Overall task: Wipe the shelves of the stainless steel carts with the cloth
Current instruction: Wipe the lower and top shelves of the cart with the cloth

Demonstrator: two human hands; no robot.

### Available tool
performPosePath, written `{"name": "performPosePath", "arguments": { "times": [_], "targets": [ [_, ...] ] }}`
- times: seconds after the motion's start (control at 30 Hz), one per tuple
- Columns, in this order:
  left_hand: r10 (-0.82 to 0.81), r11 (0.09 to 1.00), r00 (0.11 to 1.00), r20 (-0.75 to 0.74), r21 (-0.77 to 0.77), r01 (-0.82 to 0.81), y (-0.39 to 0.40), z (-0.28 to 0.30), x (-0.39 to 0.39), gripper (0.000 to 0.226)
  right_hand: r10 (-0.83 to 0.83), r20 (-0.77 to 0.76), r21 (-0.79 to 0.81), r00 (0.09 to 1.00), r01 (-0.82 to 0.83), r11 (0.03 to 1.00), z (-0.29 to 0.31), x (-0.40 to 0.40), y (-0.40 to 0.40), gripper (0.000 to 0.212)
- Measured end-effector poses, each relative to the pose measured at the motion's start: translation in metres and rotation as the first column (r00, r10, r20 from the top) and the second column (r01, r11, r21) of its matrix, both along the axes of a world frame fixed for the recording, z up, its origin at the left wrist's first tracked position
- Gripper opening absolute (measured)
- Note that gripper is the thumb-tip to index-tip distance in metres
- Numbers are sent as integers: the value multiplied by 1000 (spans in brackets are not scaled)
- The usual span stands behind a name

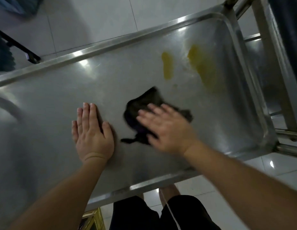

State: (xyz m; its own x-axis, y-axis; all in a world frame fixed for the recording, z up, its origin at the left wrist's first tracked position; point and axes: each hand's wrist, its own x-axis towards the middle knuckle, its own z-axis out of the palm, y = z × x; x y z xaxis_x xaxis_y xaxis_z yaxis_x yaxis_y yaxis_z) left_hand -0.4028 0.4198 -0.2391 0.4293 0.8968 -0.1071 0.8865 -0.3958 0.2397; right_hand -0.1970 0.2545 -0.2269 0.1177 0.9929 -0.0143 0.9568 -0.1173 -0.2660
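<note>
The right hand [167, 128] lies flat with straight, spread fingers [154, 110] pressing a crumpled dark grey cloth [139, 105] onto the shiny stainless steel cart shelf [61, 90], near its middle. The hand is blurred. The left hand [91, 130] rests palm-down on the bare shelf just beside the cloth, fingers straight and together. Two yellow smears [167, 65] mark the shelf beyond the cloth, towards the raised rim. White floor tiles [94, 22] surround the cart.

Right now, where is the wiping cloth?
In the head view, the dark cloth lies on the cart shelf under the flat right hand, just right of the left hand and below the yellow smears.
</note>
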Motion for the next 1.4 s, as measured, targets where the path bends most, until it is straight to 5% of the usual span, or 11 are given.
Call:
{"name": "performPosePath", "arguments": {
  "times": [0.2, 0.37, 0.47, 0.6, 0.73, 0.87, 0.97, 1.07, 1.13, 1.27, 1.4],
  "targets": [
    [2, 1000, 1000, 3, -6, -2, 1, 0, 1, 73, -439, 85, -8, 895, 441, 898, 5, 140, -43, 59],
    [7, 1000, 1000, -10, -16, -7, 1, 1, 0, 74, -983, -7, -34, 182, 983, 182, 8, 75, 38, 67],
    [7, 1000, 1000, -13, -26, -7, 2, 1, 0, 74, -848, -30, -31, 529, 847, 530, 11, -2, 91, 67],
    [2, 999, 1000, -15, -43, -2, 2, 2, 0, 72, -52, 15, -50, 999, 52, 997, 9, -27, 111, 65],
    [0, 999, 1000, -10, -35, 0, 1, 3, 0, 73, 298, 22, -96, 954, -295, 951, 10, 77, 110, 66],
    [3, 1000, 1000, -12, -28, -4, 1, 3, 1, 73, -359, 77, 9, 930, 359, 933, 9, 171, 71, 64],
    [-3, 1000, 1000, -22, -23, 2, 0, 2, 2, 72, -864, 79, 17, 498, 865, 501, 7, 175, 68, 67],
    [-3, 1000, 1000, -28, -17, 3, 0, 2, 1, 73, -982, 7, -69, 190, 980, 189, 14, 138, 120, 71],
    [-5, 1000, 999, -31, -15, 5, 0, 1, 0, 73, -949, -9, -94, 314, 945, 313, 18, 95, 155, 70],
    [0, 1000, 1000, -24, -7, 0, 0, 2, 1, 73, -391, -44, -147, 919, 381, 913, 14, 1, 211, 68],
    [-4, 1000, 999, -42, -2, 4, 1, -1, 0, 72, 354, -55, -197, 934, -358, 913, 15, -4, 243, 64]
  ]
}}
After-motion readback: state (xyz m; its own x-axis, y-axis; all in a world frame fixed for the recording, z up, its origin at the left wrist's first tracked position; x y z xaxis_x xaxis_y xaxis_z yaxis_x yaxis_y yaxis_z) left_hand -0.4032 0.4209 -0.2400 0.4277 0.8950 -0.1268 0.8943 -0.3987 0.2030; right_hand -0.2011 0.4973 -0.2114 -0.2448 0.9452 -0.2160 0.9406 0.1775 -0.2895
